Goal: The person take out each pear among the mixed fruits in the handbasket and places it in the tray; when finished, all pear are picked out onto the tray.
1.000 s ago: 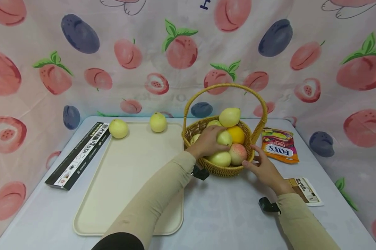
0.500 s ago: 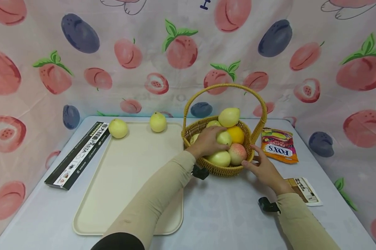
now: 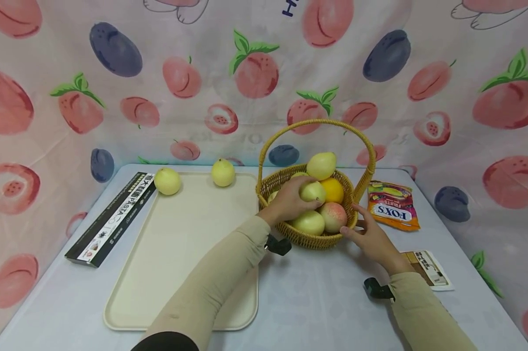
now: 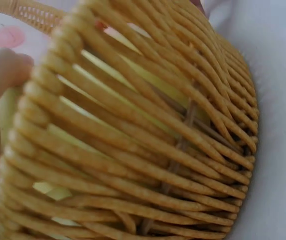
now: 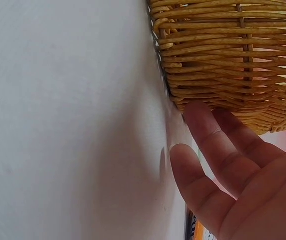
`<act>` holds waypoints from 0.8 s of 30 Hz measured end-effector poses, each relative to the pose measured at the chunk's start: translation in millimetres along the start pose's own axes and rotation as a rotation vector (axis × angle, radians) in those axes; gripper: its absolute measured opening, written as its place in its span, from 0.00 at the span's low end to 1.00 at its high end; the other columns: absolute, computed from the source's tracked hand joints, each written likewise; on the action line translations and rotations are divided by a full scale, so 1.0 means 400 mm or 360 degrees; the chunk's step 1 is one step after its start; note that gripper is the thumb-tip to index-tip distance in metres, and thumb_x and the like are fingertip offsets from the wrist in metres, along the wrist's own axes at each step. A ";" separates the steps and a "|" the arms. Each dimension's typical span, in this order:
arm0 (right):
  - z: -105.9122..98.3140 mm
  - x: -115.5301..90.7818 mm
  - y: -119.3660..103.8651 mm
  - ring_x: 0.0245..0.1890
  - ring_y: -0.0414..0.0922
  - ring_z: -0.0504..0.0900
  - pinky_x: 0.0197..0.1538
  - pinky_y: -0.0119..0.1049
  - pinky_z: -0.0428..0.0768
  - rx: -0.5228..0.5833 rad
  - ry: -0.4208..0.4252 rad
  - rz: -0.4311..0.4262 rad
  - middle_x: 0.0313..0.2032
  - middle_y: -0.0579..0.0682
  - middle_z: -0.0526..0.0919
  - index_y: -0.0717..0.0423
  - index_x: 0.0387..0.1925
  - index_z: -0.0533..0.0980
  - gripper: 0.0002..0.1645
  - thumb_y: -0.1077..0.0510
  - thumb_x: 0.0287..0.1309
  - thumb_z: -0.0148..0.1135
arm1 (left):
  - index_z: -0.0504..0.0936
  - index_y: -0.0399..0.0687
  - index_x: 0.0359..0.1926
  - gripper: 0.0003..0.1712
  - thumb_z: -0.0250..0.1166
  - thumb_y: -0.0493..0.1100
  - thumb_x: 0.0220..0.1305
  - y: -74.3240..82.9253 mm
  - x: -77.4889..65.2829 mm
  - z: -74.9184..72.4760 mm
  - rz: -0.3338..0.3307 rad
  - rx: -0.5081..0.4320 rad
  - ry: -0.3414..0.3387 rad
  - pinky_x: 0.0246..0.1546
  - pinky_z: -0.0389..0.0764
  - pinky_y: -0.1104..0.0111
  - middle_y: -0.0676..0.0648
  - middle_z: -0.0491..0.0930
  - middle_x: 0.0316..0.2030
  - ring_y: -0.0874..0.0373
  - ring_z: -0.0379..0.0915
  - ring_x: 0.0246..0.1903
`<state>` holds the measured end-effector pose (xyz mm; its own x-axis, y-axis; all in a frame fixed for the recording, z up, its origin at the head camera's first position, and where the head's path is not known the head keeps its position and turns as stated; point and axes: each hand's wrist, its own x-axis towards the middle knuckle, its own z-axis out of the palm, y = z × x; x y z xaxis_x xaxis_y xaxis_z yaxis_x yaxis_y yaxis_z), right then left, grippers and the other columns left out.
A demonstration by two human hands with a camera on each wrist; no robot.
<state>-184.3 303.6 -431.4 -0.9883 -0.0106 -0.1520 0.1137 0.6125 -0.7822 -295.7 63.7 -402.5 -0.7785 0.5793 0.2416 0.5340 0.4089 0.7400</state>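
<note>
A yellow wicker basket (image 3: 310, 242) with a tall arched handle is heaped with fruit. My left hand (image 3: 288, 199) reaches over its near left rim, thumb and fingers curled around a round pale yellow pear (image 3: 312, 191). Around that lie an orange (image 3: 332, 190), a pinkish peach (image 3: 334, 217), another pale yellow pear (image 3: 309, 223) and one more on top at the back. On the right side, my right hand (image 3: 373, 241) holds the basket between thumb and fingers. The right wrist view has its fingertips against the woven wall (image 5: 233, 65). Wickerwork mostly hides the left hand's pear in the left wrist view.
A cream tray (image 3: 180, 253) lies left of the basket, with two yellow pears (image 3: 223, 172) along its far edge. Beside it is a long black pasta box (image 3: 110, 219). Right of the basket are a Fox's candy bag (image 3: 393, 205) and a brown-and-white packet (image 3: 428, 269).
My left hand has shifted slightly back and left, and the pear in it moved a little with it. My right hand and the basket stay in place.
</note>
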 end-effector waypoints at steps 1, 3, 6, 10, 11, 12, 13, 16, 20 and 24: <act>0.000 0.000 0.000 0.63 0.68 0.66 0.58 0.64 0.72 0.0001 -0.0001 -0.0002 0.68 0.74 0.58 0.52 0.79 0.42 0.55 0.36 0.67 0.60 | 0.72 0.46 0.69 0.35 0.71 0.50 0.64 0.001 -0.003 -0.002 -0.0004 -0.0032 0.0006 0.52 0.75 0.67 0.48 0.72 0.65 0.56 0.71 0.56; 0.000 0.000 -0.001 0.62 0.68 0.66 0.58 0.64 0.72 0.0001 -0.0003 0.0000 0.69 0.74 0.58 0.52 0.79 0.42 0.55 0.36 0.67 0.60 | 0.72 0.48 0.69 0.35 0.70 0.50 0.64 0.002 -0.010 -0.007 -0.0017 -0.0085 0.0025 0.52 0.75 0.67 0.49 0.71 0.66 0.57 0.71 0.57; 0.000 -0.001 -0.003 0.62 0.68 0.67 0.58 0.63 0.72 0.0003 -0.0006 0.0004 0.69 0.75 0.58 0.52 0.79 0.42 0.55 0.36 0.66 0.60 | 0.72 0.49 0.69 0.35 0.70 0.50 0.64 0.004 -0.019 -0.015 -0.0034 -0.0153 0.0045 0.53 0.75 0.66 0.50 0.70 0.67 0.57 0.71 0.58; -0.001 -0.002 -0.004 0.62 0.67 0.67 0.57 0.62 0.73 -0.0006 -0.0005 0.0003 0.68 0.75 0.58 0.52 0.79 0.42 0.55 0.36 0.66 0.60 | 0.72 0.47 0.70 0.35 0.70 0.50 0.65 0.008 -0.027 -0.026 -0.0033 -0.0228 0.0036 0.52 0.76 0.65 0.49 0.70 0.67 0.56 0.71 0.59; -0.001 -0.003 -0.003 0.61 0.67 0.68 0.57 0.62 0.74 -0.0008 -0.0003 0.0001 0.68 0.75 0.59 0.52 0.79 0.42 0.55 0.36 0.67 0.60 | 0.72 0.47 0.70 0.35 0.69 0.50 0.65 0.009 -0.029 -0.030 -0.0028 -0.0244 0.0024 0.52 0.77 0.65 0.49 0.70 0.67 0.55 0.71 0.58; -0.001 -0.003 -0.004 0.61 0.67 0.68 0.57 0.62 0.74 -0.0011 -0.0002 0.0000 0.68 0.75 0.59 0.52 0.79 0.42 0.55 0.36 0.67 0.60 | 0.72 0.47 0.70 0.35 0.69 0.50 0.65 0.012 -0.032 -0.035 -0.0028 -0.0246 0.0015 0.52 0.77 0.65 0.49 0.71 0.67 0.55 0.71 0.58; 0.000 -0.004 -0.005 0.61 0.67 0.68 0.57 0.62 0.74 -0.0012 -0.0004 0.0000 0.68 0.75 0.59 0.53 0.79 0.42 0.55 0.36 0.67 0.60 | 0.72 0.47 0.70 0.35 0.69 0.50 0.65 0.015 -0.034 -0.040 -0.0029 -0.0249 0.0007 0.51 0.77 0.65 0.49 0.71 0.67 0.55 0.72 0.58; -0.001 -0.004 -0.007 0.62 0.68 0.67 0.57 0.63 0.73 -0.0018 -0.0004 0.0000 0.68 0.75 0.59 0.53 0.79 0.42 0.55 0.36 0.67 0.60 | 0.72 0.48 0.70 0.35 0.69 0.51 0.65 0.025 -0.042 -0.058 -0.0038 -0.0249 -0.0027 0.50 0.77 0.65 0.48 0.72 0.66 0.56 0.73 0.55; -0.002 -0.004 -0.009 0.63 0.68 0.66 0.58 0.64 0.72 -0.0022 -0.0010 0.0014 0.68 0.75 0.58 0.53 0.79 0.42 0.55 0.35 0.66 0.59 | 0.74 0.51 0.69 0.34 0.69 0.53 0.65 0.034 -0.054 -0.078 -0.0061 -0.0244 -0.0063 0.49 0.78 0.66 0.48 0.74 0.63 0.57 0.74 0.52; -0.001 -0.004 -0.009 0.63 0.69 0.65 0.59 0.65 0.71 -0.0015 -0.0022 0.0033 0.69 0.75 0.57 0.52 0.79 0.41 0.56 0.34 0.66 0.59 | 0.76 0.54 0.68 0.32 0.69 0.54 0.64 0.036 -0.066 -0.091 -0.0078 -0.0231 -0.0093 0.50 0.77 0.66 0.49 0.74 0.63 0.58 0.73 0.53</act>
<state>-183.3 301.9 -428.1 -0.9842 -0.0086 -0.1768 0.1335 0.6200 -0.7731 -279.6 28.5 -375.3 -0.7798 0.6028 0.1691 0.4391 0.3340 0.8341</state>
